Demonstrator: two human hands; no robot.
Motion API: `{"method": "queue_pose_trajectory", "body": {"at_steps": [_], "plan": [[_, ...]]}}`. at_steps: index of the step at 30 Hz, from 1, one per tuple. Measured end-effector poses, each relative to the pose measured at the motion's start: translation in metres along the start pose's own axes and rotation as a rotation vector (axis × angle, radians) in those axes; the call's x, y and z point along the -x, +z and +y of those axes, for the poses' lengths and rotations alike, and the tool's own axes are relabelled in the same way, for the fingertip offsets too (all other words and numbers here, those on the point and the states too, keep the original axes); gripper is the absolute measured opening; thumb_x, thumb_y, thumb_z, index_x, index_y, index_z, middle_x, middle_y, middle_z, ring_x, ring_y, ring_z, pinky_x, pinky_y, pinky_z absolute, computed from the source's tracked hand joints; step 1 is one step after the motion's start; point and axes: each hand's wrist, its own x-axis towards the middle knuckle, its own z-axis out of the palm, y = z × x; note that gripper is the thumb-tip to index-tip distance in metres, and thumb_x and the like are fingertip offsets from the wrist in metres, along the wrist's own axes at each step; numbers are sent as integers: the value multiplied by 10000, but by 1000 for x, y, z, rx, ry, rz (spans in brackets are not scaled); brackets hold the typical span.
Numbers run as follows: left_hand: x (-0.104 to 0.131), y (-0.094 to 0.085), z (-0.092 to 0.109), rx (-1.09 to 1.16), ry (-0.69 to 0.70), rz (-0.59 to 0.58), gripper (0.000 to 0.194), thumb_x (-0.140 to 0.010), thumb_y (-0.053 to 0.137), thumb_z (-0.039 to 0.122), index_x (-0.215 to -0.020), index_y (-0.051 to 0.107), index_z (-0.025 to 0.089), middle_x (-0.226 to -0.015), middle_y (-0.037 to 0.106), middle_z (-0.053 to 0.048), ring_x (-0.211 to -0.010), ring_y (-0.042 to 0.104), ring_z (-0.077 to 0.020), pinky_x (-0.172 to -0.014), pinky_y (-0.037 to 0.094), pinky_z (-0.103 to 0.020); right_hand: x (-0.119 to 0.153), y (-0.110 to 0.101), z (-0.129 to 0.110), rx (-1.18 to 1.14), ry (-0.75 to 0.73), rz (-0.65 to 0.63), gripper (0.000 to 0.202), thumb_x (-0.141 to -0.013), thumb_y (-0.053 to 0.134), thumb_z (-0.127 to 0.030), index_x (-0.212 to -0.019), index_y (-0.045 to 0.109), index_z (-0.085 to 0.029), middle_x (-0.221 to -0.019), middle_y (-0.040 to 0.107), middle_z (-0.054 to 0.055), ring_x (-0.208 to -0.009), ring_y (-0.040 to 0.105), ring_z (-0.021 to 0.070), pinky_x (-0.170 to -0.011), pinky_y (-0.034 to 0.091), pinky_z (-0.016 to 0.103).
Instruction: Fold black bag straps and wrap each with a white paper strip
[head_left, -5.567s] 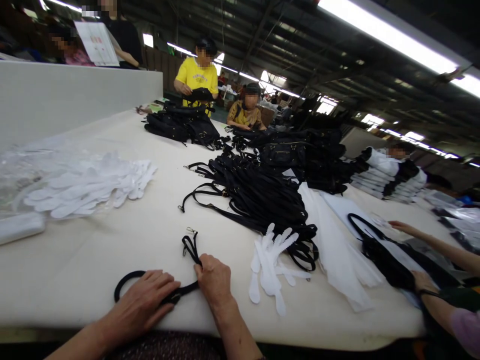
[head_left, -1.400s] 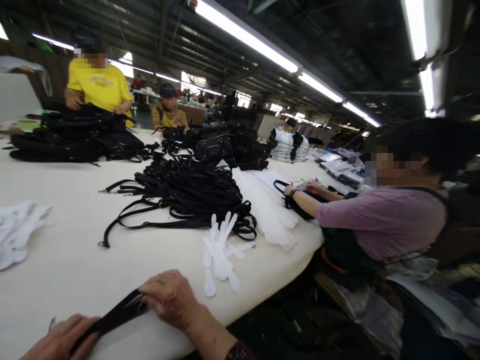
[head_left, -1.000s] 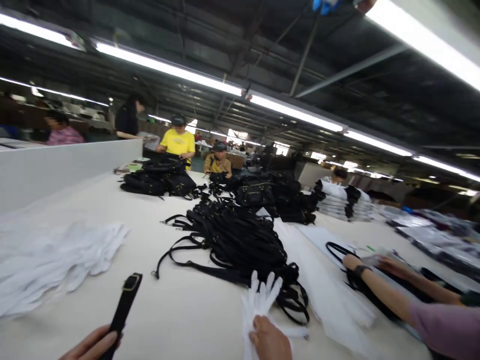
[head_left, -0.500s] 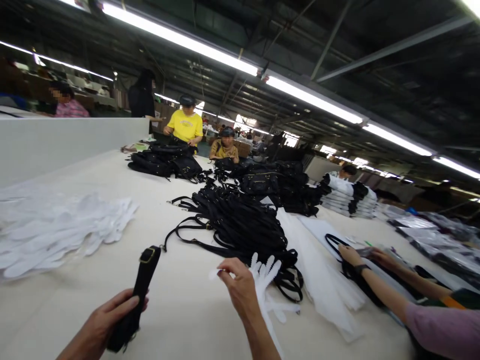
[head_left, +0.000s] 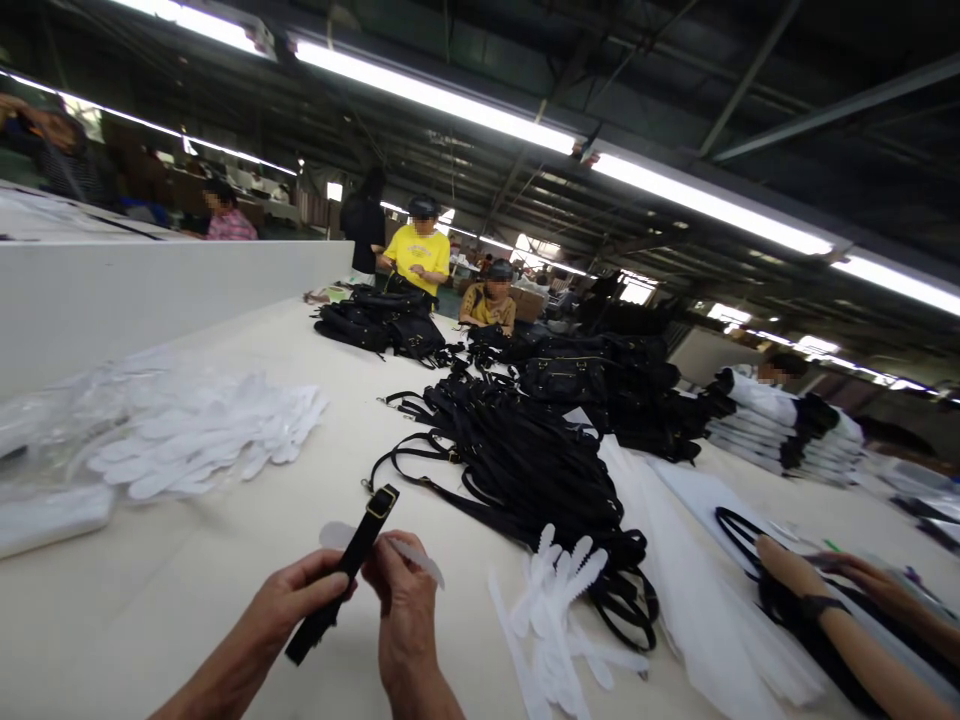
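Observation:
My left hand (head_left: pixel 289 602) grips a folded black strap (head_left: pixel 365 540) with a gold-coloured buckle at its upper end, held tilted above the table. Close beside it, my right hand (head_left: pixel 409 615) pinches a thin white strip (head_left: pixel 339 535) with rounded ends. The strip passes behind the strap, and parts of it show on either side. To the right of my right hand lies a loose pile of white strips (head_left: pixel 559 620) with notched edges. Beyond both hands is a large heap of black straps (head_left: pixel 525 460) with metal clasps.
White rounded pieces (head_left: pixel 217 430) and clear plastic bags (head_left: pixel 45 430) lie at left beside a low partition (head_left: pixel 172 285). Black bags (head_left: pixel 577 370) are heaped farther back. At right, long white sheets (head_left: pixel 675 570) lie near a co-worker's hands (head_left: pixel 795 575) holding a black strap. Other people stand and sit beyond.
My right hand has moved left from beside the notched strips, bringing its white strip up behind the black strap. My left hand has moved right in view, and the view has swung left.

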Motion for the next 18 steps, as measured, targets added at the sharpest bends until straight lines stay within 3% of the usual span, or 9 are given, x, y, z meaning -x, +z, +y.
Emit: {"method": "queue_pose_trajectory", "body": {"at_steps": [6, 11, 15, 18], "plan": [[-4, 4, -15, 107, 55, 31, 505, -628, 819, 471, -1020, 662, 195, -640, 675, 4, -610, 621, -181, -516, 436, -251, 1, -4, 9, -81, 20, -41, 239, -727, 805, -351, -794, 647, -184, -742, 607, -16, -765, 592, 150, -747, 490, 277], [-8, -1, -24, 110, 44, 49, 797, -638, 809, 489, -1305, 514, 167, -638, 676, 3, -594, 590, -177, -531, 425, -265, 0, -7, 16, -98, 72, -75, 269, -696, 827, -360, -805, 660, -178, -771, 634, -2, -769, 601, 161, -727, 492, 282], [-12, -5, -31, 121, 13, 37, 958, -643, 799, 514, -1426, 392, 140, -646, 673, -4, -565, 558, -156, -509, 387, -249, 1, -9, 23, -155, 79, -104, 245, -715, 814, -343, -816, 668, -175, -782, 631, 6, -777, 603, 163, -706, 493, 277], [-14, -3, -37, 166, 5, 48, 915, -633, 813, 492, -1384, 424, 141, -648, 668, -3, -574, 581, -158, -510, 400, -240, 1, -12, 32, -261, 104, -89, 215, -718, 813, -312, -810, 673, -178, -784, 632, -1, -767, 607, 152, -701, 492, 265]]}}
